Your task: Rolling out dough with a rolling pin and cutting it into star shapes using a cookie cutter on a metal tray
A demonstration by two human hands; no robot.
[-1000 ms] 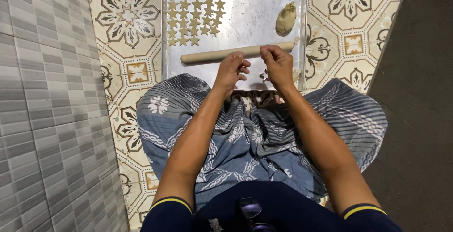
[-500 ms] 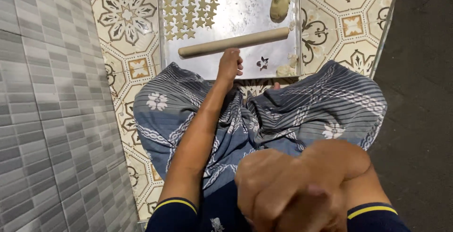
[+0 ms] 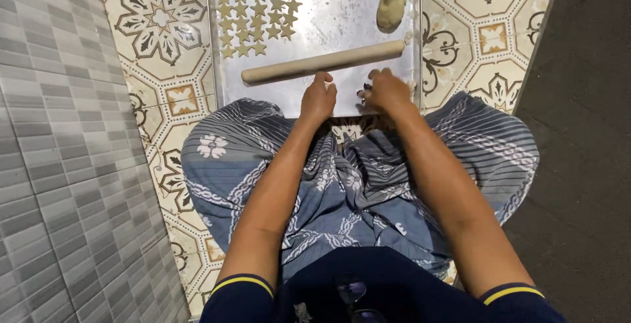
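Smooth matt pale wooden rolling pin (image 3: 323, 63) on shiny flour-dusted flat metal tray (image 3: 342, 14); soft matt beige dough lump (image 3: 390, 7).

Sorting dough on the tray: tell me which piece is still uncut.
The rounded dough lump at the tray's far right; the others are small flat stars in rows at far left.

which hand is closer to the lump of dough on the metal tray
Right. The right hand sits at the tray's near edge almost straight below the dough lump, past the rolling pin. The left hand is further to the left.
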